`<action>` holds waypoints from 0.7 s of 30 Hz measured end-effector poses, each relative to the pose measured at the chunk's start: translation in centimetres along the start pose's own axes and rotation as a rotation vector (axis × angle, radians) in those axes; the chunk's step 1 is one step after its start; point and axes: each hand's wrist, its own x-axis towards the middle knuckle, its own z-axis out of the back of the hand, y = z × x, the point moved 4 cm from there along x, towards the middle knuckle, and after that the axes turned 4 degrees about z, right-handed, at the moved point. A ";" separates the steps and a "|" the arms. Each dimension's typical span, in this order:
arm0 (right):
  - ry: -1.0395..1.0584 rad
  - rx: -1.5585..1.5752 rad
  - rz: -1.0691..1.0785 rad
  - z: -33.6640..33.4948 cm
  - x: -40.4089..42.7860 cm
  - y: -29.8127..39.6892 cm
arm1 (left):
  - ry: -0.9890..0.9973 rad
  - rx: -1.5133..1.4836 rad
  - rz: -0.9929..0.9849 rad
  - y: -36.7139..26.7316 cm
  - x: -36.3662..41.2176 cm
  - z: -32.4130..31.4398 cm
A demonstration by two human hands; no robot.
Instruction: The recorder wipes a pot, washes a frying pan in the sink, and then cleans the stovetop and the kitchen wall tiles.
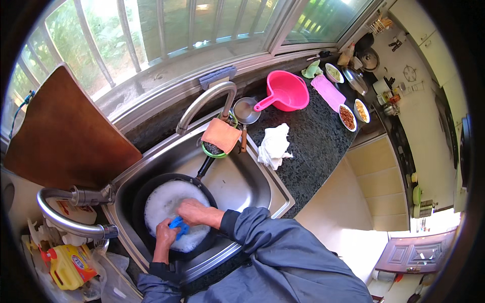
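Note:
A black frying pan (138,212) full of soapy water (163,200) sits in the stainless steel sink (242,178), its black handle pointing towards the tap. Over the foam, my left hand (165,235) grips a wet blue cloth (180,226). My right hand (193,213) is curled around the upper end of that cloth, its fingertips partly hidden. Both hands are close together inside the pan's rim. Behind the handle, an orange cloth (221,135) lies over a green-rimmed strainer or bowl (215,154) holding a dark scouring pad.
A curved tap (206,99) arches over the sink; another (57,223) stands left. A brown cutting board (72,140) leans by the window. On the counter are a white cloth (274,147), a pink basin (290,92), a small saucepan (246,110) and bowls of food (347,117).

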 end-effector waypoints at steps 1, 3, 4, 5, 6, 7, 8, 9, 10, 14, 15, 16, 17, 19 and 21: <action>0.005 -0.044 0.053 0.2 -0.6 -0.3 | -0.003 -0.052 0.074 0.5 -0.4 0.4; -0.042 -0.038 0.017 0.0 -1.8 -1.6 | 0.002 -0.105 0.141 -0.1 -0.7 0.9; -0.083 -0.030 -0.015 -0.2 -2.1 -2.3 | -0.018 -0.105 0.138 -0.3 -0.8 1.1; -0.084 -0.027 -0.013 -0.1 -2.1 -2.1 | -0.043 -0.104 0.141 -0.2 -1.1 1.3; -0.029 -0.062 -0.112 0.0 -2.0 -2.4 | -0.043 -0.102 0.144 0.1 -1.1 1.5; 0.028 -0.097 -0.211 -0.2 -2.0 -2.7 | -0.007 -0.056 0.168 0.5 -1.0 1.7; 0.029 -0.094 -0.211 -0.6 -2.0 -2.8 | 0.030 -0.012 0.192 0.7 -1.0 1.7; -0.074 -0.140 -0.295 -0.7 -2.1 -3.4 | 0.032 -0.010 0.196 0.6 -0.9 1.6; -0.176 -0.185 -0.379 -0.9 -2.3 -4.1 | 0.051 -0.212 0.346 0.9 -0.9 1.2; 0.002 0.064 -0.241 -6.7 -0.7 -4.8 | 0.089 -0.946 0.687 7.3 -1.1 -1.6; -0.026 0.139 -0.210 -8.1 -0.6 -5.1 | 0.080 -1.061 0.721 6.5 -1.3 -2.3; -0.027 0.141 -0.209 -9.5 0.3 -5.4 | 0.079 -1.059 0.722 6.4 -1.1 -2.4; 0.074 0.262 -0.303 -10.6 1.6 -4.9 | 0.123 -1.150 0.762 6.9 -1.3 -2.7; 0.177 0.384 -0.392 -12.2 2.5 -4.1 | 0.192 -1.308 0.786 7.7 -1.1 -3.5; -0.058 0.707 -0.150 -9.3 2.6 1.6 | 0.133 -1.351 0.862 9.7 -0.8 -3.8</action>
